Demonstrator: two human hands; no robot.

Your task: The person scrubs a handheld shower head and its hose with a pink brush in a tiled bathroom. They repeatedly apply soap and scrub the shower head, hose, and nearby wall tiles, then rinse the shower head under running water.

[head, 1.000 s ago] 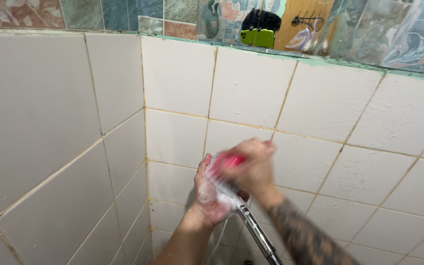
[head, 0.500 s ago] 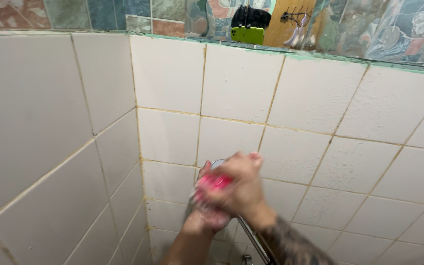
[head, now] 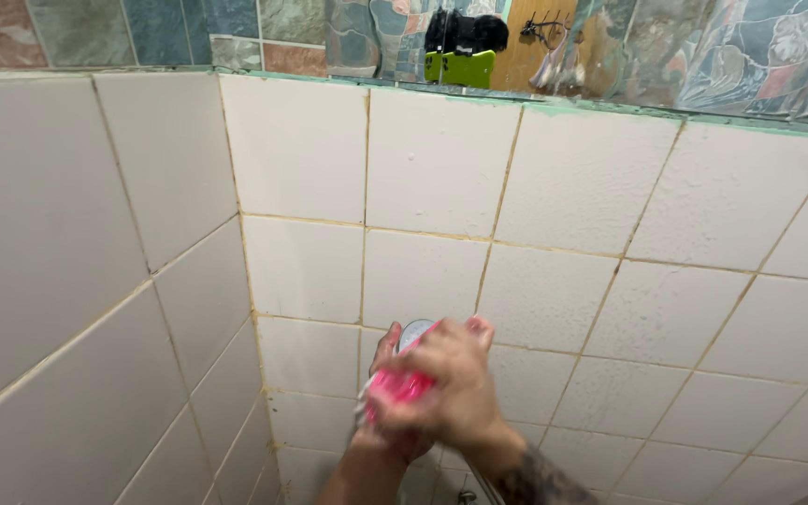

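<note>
Item: round chrome hand-shower head [head: 413, 332], the landmark for all entries below. It sits low in the corner of the white tiled wall [head: 554, 187]; only its upper rim shows above the hands. Against a second ago it sits lower and further left in view, and its chrome handle, then plain below the hands, is now almost out of frame; the wall has shifted with it, so the head camera has turned.

Item: bright pink scrubbing brush [head: 399, 385], plastic, blurred. It is pressed on the lower left face of the shower head. A second ago it lay near the head's top edge; it now lies lower, so the scrubbing stroke runs downward across the face and the cleaning appears under way, not finished.

Item: right hand [head: 451, 383], tattooed forearm, in front of the shower head, fingers curled tight around the pink brush.

Item: left hand [head: 383, 411], behind and under the shower head, wet with white suds, mostly hidden. It cups the head; how firmly it grips cannot be told.

Item: strip of multicoloured patterned tiles [head: 750, 56], well above the shower head.

Item: lime-green and black object [head: 460, 51], seen in a mirror-like panel, well above the shower head.
</note>
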